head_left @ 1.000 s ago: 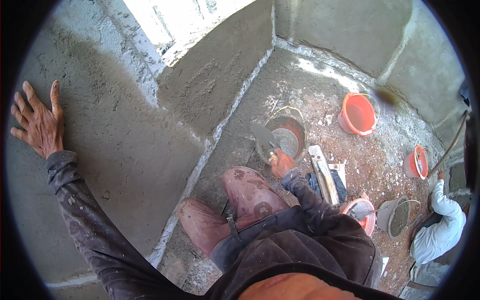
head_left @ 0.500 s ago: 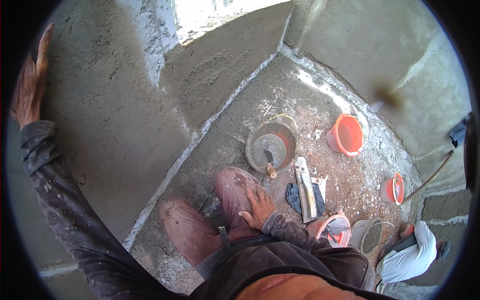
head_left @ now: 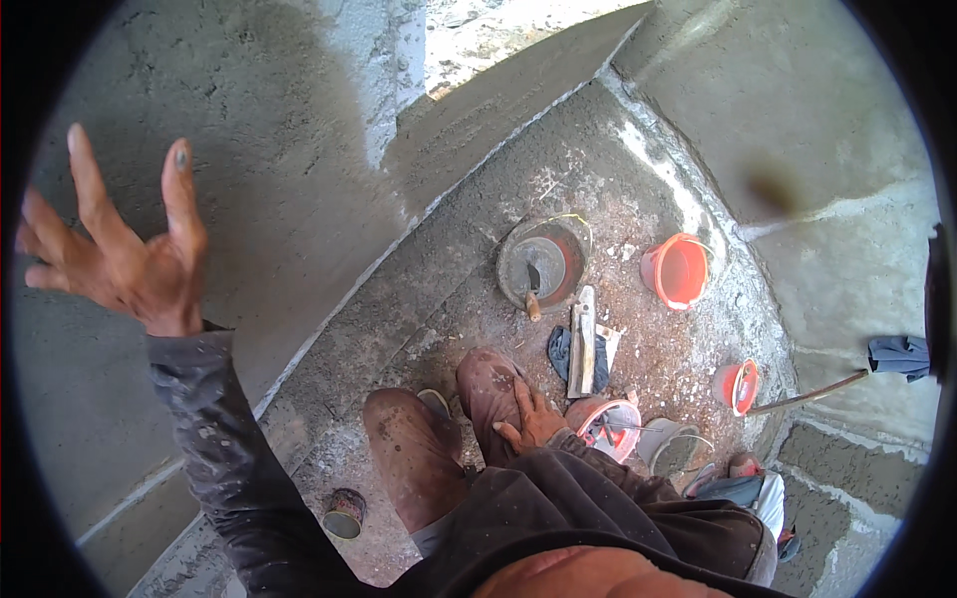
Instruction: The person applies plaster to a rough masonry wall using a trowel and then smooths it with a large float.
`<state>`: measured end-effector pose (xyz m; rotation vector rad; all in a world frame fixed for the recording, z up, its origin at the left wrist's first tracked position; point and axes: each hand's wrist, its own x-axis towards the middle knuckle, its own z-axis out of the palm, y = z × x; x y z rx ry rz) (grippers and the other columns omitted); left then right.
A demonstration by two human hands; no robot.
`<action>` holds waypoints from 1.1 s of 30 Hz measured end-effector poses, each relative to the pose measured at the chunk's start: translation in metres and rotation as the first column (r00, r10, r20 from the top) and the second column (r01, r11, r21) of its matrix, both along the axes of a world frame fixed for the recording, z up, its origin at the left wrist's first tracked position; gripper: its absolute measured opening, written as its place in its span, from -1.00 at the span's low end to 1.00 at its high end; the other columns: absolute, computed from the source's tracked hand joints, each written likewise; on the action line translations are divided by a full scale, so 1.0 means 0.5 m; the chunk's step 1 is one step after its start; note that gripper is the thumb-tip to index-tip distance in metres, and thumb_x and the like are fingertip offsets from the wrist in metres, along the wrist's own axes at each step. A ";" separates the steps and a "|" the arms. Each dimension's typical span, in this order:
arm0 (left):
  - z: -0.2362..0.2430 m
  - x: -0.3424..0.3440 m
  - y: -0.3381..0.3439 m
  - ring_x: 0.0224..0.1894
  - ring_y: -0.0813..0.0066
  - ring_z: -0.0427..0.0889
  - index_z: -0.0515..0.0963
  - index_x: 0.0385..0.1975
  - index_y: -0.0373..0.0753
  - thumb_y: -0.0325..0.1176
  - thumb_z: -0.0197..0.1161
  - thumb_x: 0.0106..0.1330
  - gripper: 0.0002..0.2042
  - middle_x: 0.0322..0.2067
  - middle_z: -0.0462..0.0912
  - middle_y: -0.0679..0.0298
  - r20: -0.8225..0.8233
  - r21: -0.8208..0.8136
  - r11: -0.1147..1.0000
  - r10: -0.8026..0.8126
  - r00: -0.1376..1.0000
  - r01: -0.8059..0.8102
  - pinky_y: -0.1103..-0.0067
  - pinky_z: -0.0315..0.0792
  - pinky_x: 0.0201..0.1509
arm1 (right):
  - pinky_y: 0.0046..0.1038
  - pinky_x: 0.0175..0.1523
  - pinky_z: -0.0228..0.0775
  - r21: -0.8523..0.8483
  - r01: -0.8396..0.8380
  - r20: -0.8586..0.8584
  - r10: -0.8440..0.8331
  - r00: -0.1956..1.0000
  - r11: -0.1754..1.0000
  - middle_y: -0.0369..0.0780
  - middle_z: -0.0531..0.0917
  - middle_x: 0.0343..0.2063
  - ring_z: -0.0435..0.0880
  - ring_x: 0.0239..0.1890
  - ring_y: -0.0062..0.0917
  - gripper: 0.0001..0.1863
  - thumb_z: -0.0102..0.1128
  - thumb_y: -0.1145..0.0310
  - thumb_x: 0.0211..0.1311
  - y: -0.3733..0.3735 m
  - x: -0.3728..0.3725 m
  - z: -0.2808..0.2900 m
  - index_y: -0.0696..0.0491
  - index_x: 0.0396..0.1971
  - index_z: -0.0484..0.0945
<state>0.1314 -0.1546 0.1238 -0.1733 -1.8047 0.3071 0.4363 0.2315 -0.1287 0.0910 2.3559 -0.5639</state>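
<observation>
Grey walls surrounded open left grip and open right grip; the trowel seemed light, stiff, best held by handle over bucket's near edge.

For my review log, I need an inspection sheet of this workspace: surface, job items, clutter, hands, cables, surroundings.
Surface: rough floor strewn with reddish grit and pale fragments.
Job items: trowel inside a smeared bucket, wooden handle toward the person.
Clutter: orange bucket; smaller orange bucket; tool-filled bucket; grey bucket; wooden board across dark cloth; small can.
Hands: left hand raised, fingers spread, holding nothing, wall contact unclear; right hand rests on the right leg, holding nothing visible.
Cables: nothing seen.
Surroundings: grey wall at left; long stick and partly visible co-worker at right.
</observation>
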 end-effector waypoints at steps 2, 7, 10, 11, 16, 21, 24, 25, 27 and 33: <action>-0.050 0.106 0.033 0.68 0.03 -0.15 0.52 0.39 -0.09 0.03 0.42 0.37 -0.36 0.58 0.08 -0.09 0.106 0.204 0.967 -0.176 0.979 0.152 -0.08 -0.41 0.66 | 0.06 0.41 0.38 0.033 0.005 0.109 -0.009 0.994 0.999 0.20 0.19 0.50 0.41 0.41 0.21 0.07 0.13 -0.28 0.39 0.010 0.003 0.048 -0.04 0.64 -0.17; -0.202 0.483 0.233 0.67 -0.20 -0.22 0.29 0.55 -0.06 0.05 0.32 0.40 -0.25 0.63 -0.06 -0.11 0.869 0.487 0.841 -0.494 0.032 -0.237 -0.22 -0.30 0.61 | 0.00 0.44 0.32 -0.014 0.061 0.228 -0.056 0.972 0.998 0.22 0.37 0.39 0.43 0.38 0.21 -0.07 0.07 -0.26 0.45 0.052 0.019 0.127 0.08 0.55 0.05; -0.200 0.769 0.239 0.67 -0.27 -0.29 0.20 0.59 0.19 0.30 0.21 0.37 -0.19 0.65 -0.13 -0.07 0.706 0.255 0.759 -0.570 -0.420 -0.599 -0.43 -0.38 0.50 | -0.06 0.51 0.23 -0.039 -0.019 0.299 0.030 0.954 0.999 0.18 0.31 0.45 0.34 0.46 0.17 -0.04 0.13 -0.27 0.41 0.098 0.040 0.152 0.11 0.55 0.13; -0.183 0.838 0.204 0.67 -0.26 -0.28 0.20 0.59 0.27 0.36 0.15 0.37 -0.20 0.65 -0.12 -0.03 0.619 0.274 0.552 -0.728 -0.295 -0.788 -0.47 -0.40 0.48 | -0.09 0.54 0.19 -0.025 0.066 0.345 -0.053 0.937 0.998 0.17 0.27 0.48 0.30 0.50 0.15 -0.01 0.16 -0.27 0.39 0.118 0.056 0.164 0.11 0.57 0.14; -0.087 1.147 0.104 0.66 -0.20 -0.14 0.25 0.54 0.42 0.24 0.01 0.51 -0.40 0.65 -0.01 0.17 0.668 -0.296 0.537 -0.475 -0.573 -0.790 -0.39 -0.23 0.54 | -0.21 0.46 0.32 -0.346 0.072 0.359 0.061 0.931 0.935 0.12 0.50 0.36 0.47 0.41 -0.03 -0.09 0.21 -0.14 0.40 0.285 0.111 0.226 0.03 0.58 0.14; -0.122 1.321 0.249 0.59 0.17 0.18 0.48 0.40 -0.25 0.34 0.05 0.48 -0.21 0.47 0.43 0.16 0.323 0.152 -0.581 -0.736 0.595 -0.800 0.26 0.08 0.63 | -0.23 0.34 0.42 -0.157 0.081 0.485 0.005 0.875 0.984 0.08 0.57 0.28 0.57 0.29 -0.10 -0.20 0.21 -0.07 0.41 0.376 0.038 0.267 0.05 0.50 0.26; -0.138 1.359 0.407 0.43 0.29 0.37 0.53 0.34 -0.29 0.05 0.25 0.45 -0.38 0.34 0.54 0.19 -0.103 0.371 -0.834 -0.474 0.874 -0.409 0.34 0.23 0.52 | -0.24 0.27 0.48 -0.135 0.036 0.486 0.034 0.873 0.990 0.06 0.61 0.24 0.63 0.22 -0.14 -0.27 0.21 -0.03 0.42 0.374 -0.028 0.286 0.06 0.45 0.33; -0.143 1.366 0.442 0.37 0.32 0.43 0.54 0.32 -0.30 -0.05 0.31 0.44 -0.43 0.29 0.57 0.20 -0.158 0.463 -0.810 -0.475 0.866 -0.360 0.36 0.28 0.48 | -0.24 0.25 0.50 -0.137 0.013 0.485 0.056 0.873 0.990 0.05 0.62 0.22 0.65 0.19 -0.15 -0.29 0.21 -0.02 0.42 0.369 -0.051 0.290 0.06 0.43 0.36; -0.150 1.373 0.482 0.26 0.40 0.56 0.57 0.28 -0.33 -0.24 0.44 0.42 -0.51 0.21 0.64 0.21 -0.217 0.538 -0.815 -0.382 0.898 -0.217 0.41 0.38 0.41 | -0.25 0.20 0.54 -0.151 -0.036 0.480 0.105 0.871 0.988 0.04 0.65 0.19 0.69 0.14 -0.18 -0.33 0.21 0.01 0.43 0.357 -0.090 0.295 0.07 0.40 0.40; -0.157 1.353 0.411 0.06 0.42 0.70 0.65 0.13 -0.29 -0.25 0.26 0.56 -0.70 0.06 0.75 0.22 -0.061 0.649 -0.692 -0.460 0.886 -0.315 0.43 0.54 0.28 | -0.27 0.06 0.65 -0.279 -0.094 0.416 0.209 0.885 0.956 -0.01 0.73 0.10 0.81 0.00 -0.26 -0.45 0.22 0.09 0.44 0.303 -0.130 0.314 0.09 0.30 0.54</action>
